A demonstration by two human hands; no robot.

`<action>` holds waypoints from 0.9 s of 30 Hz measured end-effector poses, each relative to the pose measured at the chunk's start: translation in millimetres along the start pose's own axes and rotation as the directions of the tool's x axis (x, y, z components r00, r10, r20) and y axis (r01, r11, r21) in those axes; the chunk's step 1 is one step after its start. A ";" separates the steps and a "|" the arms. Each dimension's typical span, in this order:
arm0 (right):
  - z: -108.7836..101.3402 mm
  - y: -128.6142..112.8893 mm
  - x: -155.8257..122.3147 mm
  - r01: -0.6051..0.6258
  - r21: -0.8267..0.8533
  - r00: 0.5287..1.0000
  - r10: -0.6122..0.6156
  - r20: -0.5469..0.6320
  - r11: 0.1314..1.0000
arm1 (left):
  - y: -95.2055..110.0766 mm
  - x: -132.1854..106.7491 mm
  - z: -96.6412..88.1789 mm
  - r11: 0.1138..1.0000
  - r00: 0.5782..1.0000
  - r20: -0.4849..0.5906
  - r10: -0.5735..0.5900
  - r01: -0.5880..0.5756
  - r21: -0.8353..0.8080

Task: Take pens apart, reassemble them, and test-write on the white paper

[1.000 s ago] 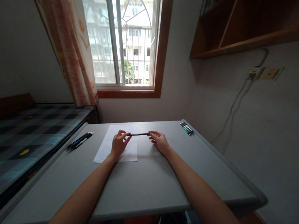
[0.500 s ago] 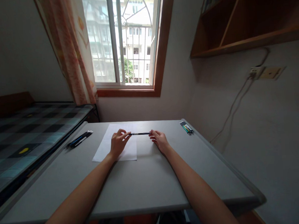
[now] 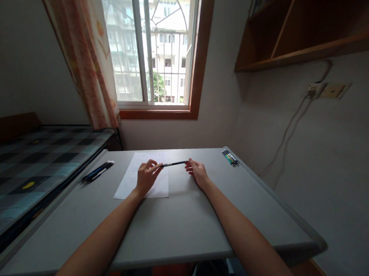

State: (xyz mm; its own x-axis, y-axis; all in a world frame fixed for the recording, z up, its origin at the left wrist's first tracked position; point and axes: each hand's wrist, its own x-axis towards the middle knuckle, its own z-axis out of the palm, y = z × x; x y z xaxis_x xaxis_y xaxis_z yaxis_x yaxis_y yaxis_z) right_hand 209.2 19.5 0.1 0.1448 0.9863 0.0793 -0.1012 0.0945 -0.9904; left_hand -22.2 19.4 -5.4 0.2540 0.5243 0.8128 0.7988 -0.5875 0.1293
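Observation:
A dark pen [image 3: 174, 163] is held nearly level between my two hands, its right end slightly higher. My left hand [image 3: 147, 175] pinches its left end between thumb and fingertips, above a white sheet of paper [image 3: 128, 185]. At the pen's other end, the thumb and finger of my right hand [image 3: 198, 172] are closed on the tip, with the remaining fingers loosely curled. Both forearms reach in over the grey-white table [image 3: 171, 230].
Several dark pens [image 3: 99, 171] lie together near the table's left edge. Another small row of pens [image 3: 230, 157] lies at the far right corner. A checked bed [image 3: 48, 163] stands on the left, a wall shelf [image 3: 292, 56] hangs at upper right, and a window is ahead.
The pen has tilted a little, its right end rising along with my right hand's fingertips. My left hand has shifted very slightly right. Everything else stays put.

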 end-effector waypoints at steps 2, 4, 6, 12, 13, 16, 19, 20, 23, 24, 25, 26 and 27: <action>-0.4 0.6 0.8 0.018 -0.013 1.000 -0.018 -0.009 1.000 | 0.7 -0.5 0.6 1.000 1.000 0.004 0.006 -0.006 -0.005; -0.6 1.1 1.4 0.034 -0.015 0.999 -0.035 -0.013 0.999 | 1.4 -1.0 0.9 1.000 1.000 0.005 0.007 -0.007 -0.013; -0.5 1.2 1.5 0.044 -0.009 0.999 -0.044 -0.015 0.999 | 1.9 -1.2 1.0 1.000 1.000 0.004 0.004 -0.004 -0.017; 0.5 -0.7 -0.3 0.050 -0.017 0.999 -0.050 -0.013 0.999 | 2.4 -0.4 0.5 0.999 1.000 0.023 -0.006 0.007 -0.036; 0.6 -1.2 -0.8 0.048 -0.021 0.999 -0.048 -0.012 0.999 | 2.4 -0.2 0.4 0.999 1.000 0.024 -0.007 0.008 -0.041; 1.0 -2.2 -1.7 0.043 -0.027 0.999 -0.043 -0.009 0.999 | 2.8 0.2 0.0 0.999 1.000 0.025 -0.015 0.017 -0.048; 1.2 -1.5 -1.6 0.038 -0.025 0.999 -0.038 -0.003 0.999 | 3.5 0.5 -0.9 0.998 0.999 0.034 -0.016 0.018 -0.058; 1.2 -1.0 -1.3 0.036 -0.023 0.999 -0.036 -0.001 0.999 | 3.8 0.6 -1.3 0.998 0.999 0.038 -0.014 0.016 -0.065; 1.3 0.7 -0.6 0.034 -0.023 0.999 -0.033 0.007 0.999 | 4.6 0.7 -2.1 0.996 0.999 0.045 -0.014 0.018 -0.088; 1.4 1.0 -0.5 0.035 -0.026 0.999 -0.034 0.008 0.999 | 4.7 0.7 -2.1 0.995 0.999 0.045 -0.017 0.022 -0.094; 1.5 1.2 -0.5 0.034 -0.029 0.999 -0.034 0.009 0.999 | 4.8 0.6 -2.1 0.995 0.999 0.044 -0.022 0.026 -0.098; 1.6 1.1 -0.5 0.033 -0.032 0.999 -0.033 0.009 0.999 | 4.7 0.5 -2.0 0.994 0.999 0.041 -0.028 0.032 -0.101; 1.7 1.0 -0.6 0.033 -0.033 0.999 -0.033 0.007 0.999 | 4.6 0.4 -1.8 0.994 0.999 0.038 -0.032 0.036 -0.103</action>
State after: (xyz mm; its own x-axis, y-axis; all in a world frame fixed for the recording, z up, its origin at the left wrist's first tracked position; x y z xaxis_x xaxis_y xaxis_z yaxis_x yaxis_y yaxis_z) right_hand 207.4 19.3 -0.7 0.1414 0.9835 0.1126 -0.0636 0.1226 -0.9904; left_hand -19.5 15.8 -3.4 0.2491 0.5661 0.7858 0.7470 -0.6287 0.2162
